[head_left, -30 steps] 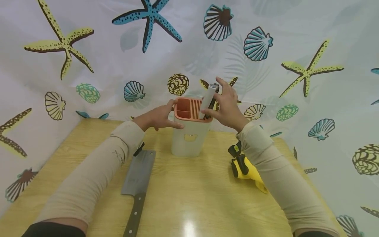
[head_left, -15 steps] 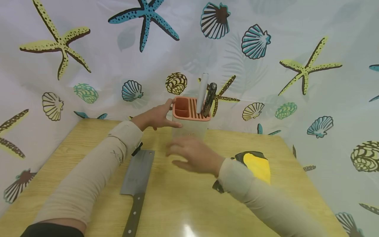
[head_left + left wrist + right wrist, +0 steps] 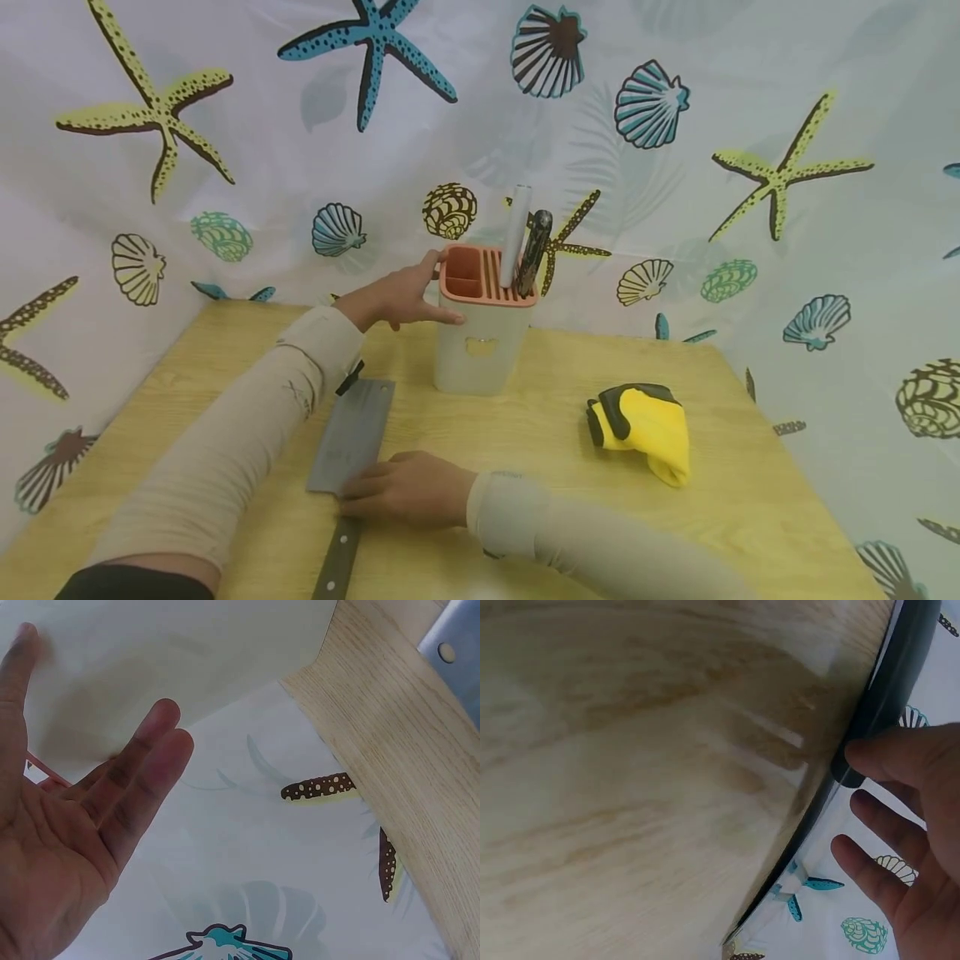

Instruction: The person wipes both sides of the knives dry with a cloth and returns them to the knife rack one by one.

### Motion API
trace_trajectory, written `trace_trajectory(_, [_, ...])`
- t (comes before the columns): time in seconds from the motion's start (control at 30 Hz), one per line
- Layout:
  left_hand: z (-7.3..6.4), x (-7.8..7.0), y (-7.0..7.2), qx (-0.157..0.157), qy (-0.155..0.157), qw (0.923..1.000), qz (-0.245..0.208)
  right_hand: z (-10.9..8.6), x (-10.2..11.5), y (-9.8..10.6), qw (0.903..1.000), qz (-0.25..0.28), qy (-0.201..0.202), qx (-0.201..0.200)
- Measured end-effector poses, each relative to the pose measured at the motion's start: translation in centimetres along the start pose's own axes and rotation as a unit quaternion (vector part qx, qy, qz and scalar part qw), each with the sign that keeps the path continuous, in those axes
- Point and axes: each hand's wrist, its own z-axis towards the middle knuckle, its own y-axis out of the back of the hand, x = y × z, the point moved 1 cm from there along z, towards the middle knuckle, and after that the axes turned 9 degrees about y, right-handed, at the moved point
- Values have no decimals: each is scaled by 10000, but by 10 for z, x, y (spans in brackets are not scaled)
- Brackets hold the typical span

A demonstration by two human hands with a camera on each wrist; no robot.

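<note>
A cream knife holder [image 3: 480, 367] with an orange slotted top stands upright at the back of the table. My left hand [image 3: 405, 296] holds its left end, thumb on the front wall and index finger at the rear rim; in the left wrist view the other fingers [image 3: 142, 795] extend off the wall. Flat at centre-left lies a cleaver [image 3: 352, 433] with a dark riveted handle. My right hand [image 3: 408, 492] is over the joint of blade and handle. Its thumb meets the dark handle [image 3: 892, 682] in the right wrist view, the fingers spread and not wrapped round it.
A white-handled knife [image 3: 515, 237] and a black-handled knife [image 3: 535, 250] stand in the holder's slots. Yellow-and-black folded gloves [image 3: 641, 425] lie on the right of the wooden table [image 3: 555, 467]. A shell-patterned cloth [image 3: 480, 108] hangs behind.
My right hand has let go of the white-handled knife, now standing in the slots, and has come down and left to the cleaver. The left hand has stayed at the holder.
</note>
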Motion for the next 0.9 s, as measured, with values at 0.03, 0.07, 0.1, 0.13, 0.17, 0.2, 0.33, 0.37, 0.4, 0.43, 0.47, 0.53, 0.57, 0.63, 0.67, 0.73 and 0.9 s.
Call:
trace_trajectory(0.03, [0,0,1,-22,8,10000,-10,2,0,-1,9999,-103,18,67])
trace_trajectory(0.07, [0,-1,1,-30,18,10000,-16,4,1,-1,9998,-185,30,117])
trace_trajectory(0.1, [0,-1,2,-31,20,10000,-20,5,1,-2,9996,-257,38,146])
trace_trajectory(0.13, [0,-1,2,-33,16,10000,-29,7,1,-3,9992,-362,57,157])
trace_trajectory(0.17, [-1,-1,2,-38,28,10000,-48,8,2,-4,9988,-455,84,132])
trace_trajectory(0.2, [-1,-1,2,-34,35,10000,-68,10,2,-6,9983,-561,126,79])
trace_trajectory(0.33, [-1,-2,0,52,36,9999,-88,9,2,-12,9935,-1082,343,-109])
trace_trajectory(0.37, [-1,-2,-1,89,49,9999,-98,7,3,-14,9917,-1211,407,-135])
trace_trajectory(0.4, [-1,-2,-2,124,54,9999,-97,4,3,-15,9902,-1303,475,-147])
trace_trajectory(0.43, [-1,-2,-3,158,58,9998,-90,1,3,-16,9888,-1388,535,-148])
trace_trajectory(0.47, [-2,-3,-4,189,71,9998,-93,-3,4,-16,9882,-1405,595,-153])
trace_trajectory(0.53, [-2,-4,-5,221,78,9997,-86,-12,6,-14,9873,-1424,679,-180])
trace_trajectory(0.57, [-2,-4,-6,219,81,9997,-79,-17,7,-13,9876,-1392,690,-235])
trace_trajectory(0.63, [-3,-5,-6,209,67,9997,-52,-28,9,-7,9883,-1290,700,-411])
trace_trajectory(0.67, [-3,-5,-6,204,55,9998,-38,-34,10,-2,9892,-1205,695,-471])
trace_trajectory(0.73, [-3,-5,-4,182,53,9998,-22,-46,11,8,9905,-1031,685,-594])
trace_trajectory(0.9, [-2,-4,0,169,98,9998,-37,-76,8,33,9877,-716,592,-1259])
